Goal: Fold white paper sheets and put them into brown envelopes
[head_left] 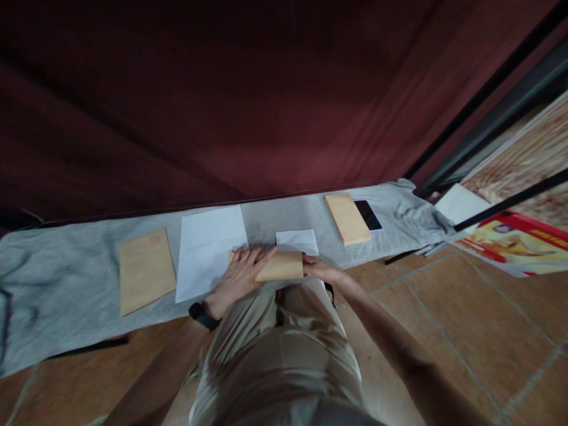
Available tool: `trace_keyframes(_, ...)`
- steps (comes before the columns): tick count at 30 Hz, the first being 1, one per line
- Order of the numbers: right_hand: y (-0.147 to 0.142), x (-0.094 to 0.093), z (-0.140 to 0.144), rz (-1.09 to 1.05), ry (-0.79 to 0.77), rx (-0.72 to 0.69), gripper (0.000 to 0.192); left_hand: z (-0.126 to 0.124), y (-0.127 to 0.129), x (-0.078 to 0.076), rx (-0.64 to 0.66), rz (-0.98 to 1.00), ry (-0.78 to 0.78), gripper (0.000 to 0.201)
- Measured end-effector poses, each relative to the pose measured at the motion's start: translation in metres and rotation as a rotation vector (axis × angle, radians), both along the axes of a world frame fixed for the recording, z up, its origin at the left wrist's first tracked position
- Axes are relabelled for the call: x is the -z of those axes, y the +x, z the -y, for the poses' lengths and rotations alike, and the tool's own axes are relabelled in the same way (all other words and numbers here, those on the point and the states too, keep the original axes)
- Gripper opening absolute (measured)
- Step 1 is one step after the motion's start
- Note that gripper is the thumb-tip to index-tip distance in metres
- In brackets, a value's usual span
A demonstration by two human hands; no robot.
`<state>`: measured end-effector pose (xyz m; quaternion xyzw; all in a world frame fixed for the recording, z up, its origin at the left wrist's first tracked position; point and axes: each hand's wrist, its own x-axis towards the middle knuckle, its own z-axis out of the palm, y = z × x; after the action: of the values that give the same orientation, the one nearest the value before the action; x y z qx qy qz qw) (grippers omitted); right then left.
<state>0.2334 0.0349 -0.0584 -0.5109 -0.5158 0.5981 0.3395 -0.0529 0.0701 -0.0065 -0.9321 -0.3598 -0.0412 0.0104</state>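
Both hands, left hand (pixel 239 273) and right hand (pixel 320 269), grip a brown envelope (pixel 280 266) beside white sheets (pixel 210 251).

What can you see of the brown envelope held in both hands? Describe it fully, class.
The brown envelope is a small tan paper piece, plain on its visible face and curved as if bent or rolled. It lies crosswise at the near edge of the grey cloth, just in front of a small white sheet. The left hand covers its left end; the right hand holds its right end.
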Motion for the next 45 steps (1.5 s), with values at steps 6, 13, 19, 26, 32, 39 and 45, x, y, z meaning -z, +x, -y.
trace_keyframes(6,0.006,0.005,0.004,-0.14,0.109,-0.003,0.05,-0.011,-0.012,0.016,-0.148,0.049,-0.109,0.108)
trace_keyframes(13,-0.014,0.017,0.0,0.33,0.324,0.078,0.013,-0.016,-0.012,0.022,-0.21,0.066,-0.232,0.107)
trace_keyframes(19,-0.02,0.013,0.003,0.353,0.343,0.109,0.018,-0.013,-0.006,0.027,-0.203,0.105,-0.201,0.103)
trace_keyframes(26,0.009,-0.003,-0.012,0.72,0.275,0.503,0.028,-0.005,-0.007,0.033,-0.232,0.148,-0.098,0.103)
trace_keyframes(32,0.004,-0.014,-0.027,1.053,0.052,0.479,0.048,-0.003,-0.008,0.044,-0.234,0.165,-0.043,0.104)
trace_keyframes(39,-0.016,-0.011,-0.04,1.091,-0.048,0.498,0.05,-0.003,-0.009,0.044,-0.232,0.18,-0.059,0.104)
trace_keyframes(45,-0.002,0.005,-0.039,1.039,0.022,0.529,0.027,-0.003,-0.009,0.045,-0.225,0.19,-0.069,0.104)
